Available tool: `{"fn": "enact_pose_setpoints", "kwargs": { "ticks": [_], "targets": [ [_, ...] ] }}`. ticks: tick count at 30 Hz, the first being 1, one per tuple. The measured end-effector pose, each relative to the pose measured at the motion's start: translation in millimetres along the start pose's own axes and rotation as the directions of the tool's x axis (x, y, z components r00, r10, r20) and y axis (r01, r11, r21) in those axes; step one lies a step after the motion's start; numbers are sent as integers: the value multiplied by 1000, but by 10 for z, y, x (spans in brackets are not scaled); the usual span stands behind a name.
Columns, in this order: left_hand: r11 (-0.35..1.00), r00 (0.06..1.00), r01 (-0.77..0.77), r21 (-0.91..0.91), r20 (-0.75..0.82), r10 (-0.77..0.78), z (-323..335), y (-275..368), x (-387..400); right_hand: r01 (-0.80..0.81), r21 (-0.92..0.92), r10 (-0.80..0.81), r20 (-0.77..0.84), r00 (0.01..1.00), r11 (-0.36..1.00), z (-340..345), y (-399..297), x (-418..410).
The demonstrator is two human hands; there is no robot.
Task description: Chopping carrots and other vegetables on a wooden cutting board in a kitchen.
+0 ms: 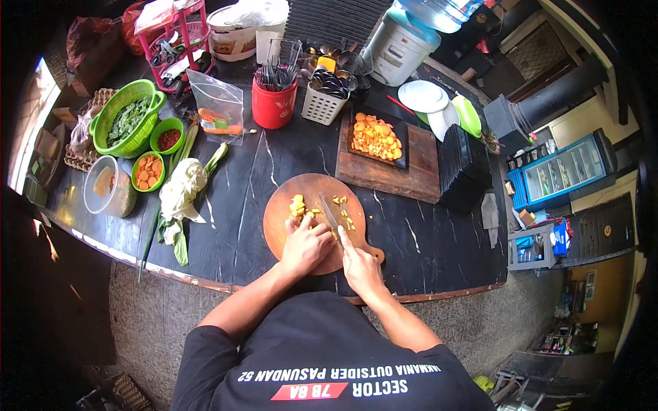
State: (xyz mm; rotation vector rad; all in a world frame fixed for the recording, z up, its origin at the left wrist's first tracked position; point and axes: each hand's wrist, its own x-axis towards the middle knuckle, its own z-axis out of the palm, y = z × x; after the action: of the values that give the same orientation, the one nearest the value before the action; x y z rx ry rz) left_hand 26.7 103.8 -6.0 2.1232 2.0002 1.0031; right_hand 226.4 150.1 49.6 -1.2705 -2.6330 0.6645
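Observation:
My right hand point(360, 264) grips the handle of a kitchen knife point(329, 213), whose blade points away from me over a round wooden cutting board point(280, 231). Close to the blade's left side, my left hand point(308, 244) rests on the board with its fingers curled; what lies under the fingertips is mostly hidden. Yellow-orange chopped pieces point(296, 205) sit in a small pile beyond my left hand. More small pieces point(349, 221) are scattered to the right of the blade. The board's short handle point(378, 254) points to the right, near my right hand.
Sliced carrots on a black tray point(404, 149) stand on a thick wooden block point(385, 177), with stacked black trays point(462, 164) beside it. Left are a cauliflower point(182, 182), green bowls point(162, 172), a green colander point(149, 133) and a clear tub point(97, 190). Behind stands a red cutlery container point(274, 105).

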Motion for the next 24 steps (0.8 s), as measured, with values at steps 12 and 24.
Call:
{"fn": "enact_pose_setpoints", "kwargs": {
  "ticks": [12, 24],
  "targets": [
    [998, 995, -19, 54, -99, 24, 25, 25, -25, 24, 124, -12, -91, 996, 992, 12, 49, 50],
    [998, 993, -24, 63, -111, 31, -6, 29, -26, -19, 57, 19, 11, 1000, 998, -62, -21, 44]
  ]
}}
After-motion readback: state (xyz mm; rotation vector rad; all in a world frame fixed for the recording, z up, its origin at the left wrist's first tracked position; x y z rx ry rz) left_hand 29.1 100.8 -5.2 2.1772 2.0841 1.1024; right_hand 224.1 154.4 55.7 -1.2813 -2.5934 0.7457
